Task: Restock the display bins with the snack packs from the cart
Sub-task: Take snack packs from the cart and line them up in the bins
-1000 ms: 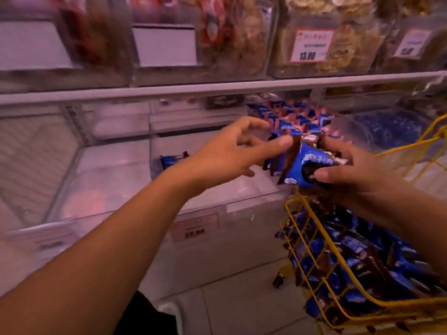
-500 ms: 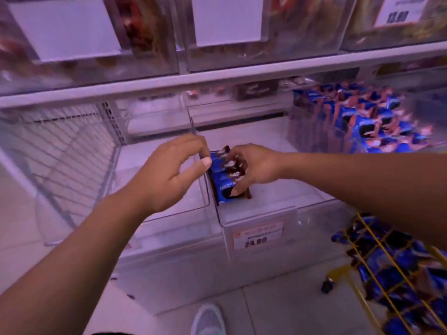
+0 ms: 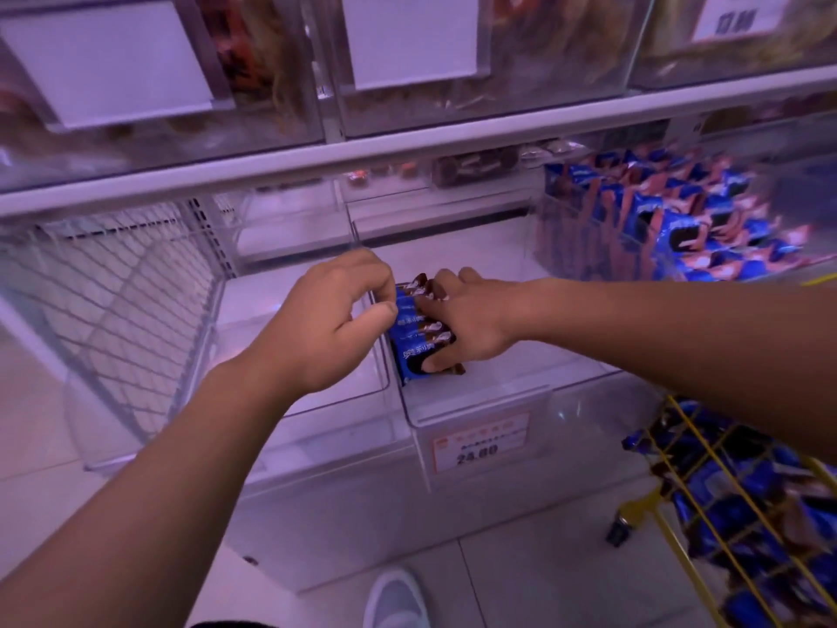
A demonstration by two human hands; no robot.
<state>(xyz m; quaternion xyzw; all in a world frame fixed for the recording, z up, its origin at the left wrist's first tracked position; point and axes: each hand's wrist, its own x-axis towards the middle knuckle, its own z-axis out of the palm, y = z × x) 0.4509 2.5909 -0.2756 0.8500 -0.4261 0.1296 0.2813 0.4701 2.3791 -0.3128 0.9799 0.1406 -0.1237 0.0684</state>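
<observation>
Head view shows both hands around a stack of blue snack packs (image 3: 419, 339) standing in the clear bin's (image 3: 475, 401) near-left corner, right hand (image 3: 466, 324) curled over them from three o'clock, left hand (image 3: 335, 324) pinching their nine o'clock edge, yellow cart (image 3: 743, 528) at four o'clock.

Two hands (image 3: 326, 328), about five snack packs (image 3: 419, 337), one cart (image 3: 743, 514).

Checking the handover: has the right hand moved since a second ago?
Yes. The right hand went from above the yellow cart leftward and down into the clear bin with the price label, gripping the blue snack packs.
</observation>
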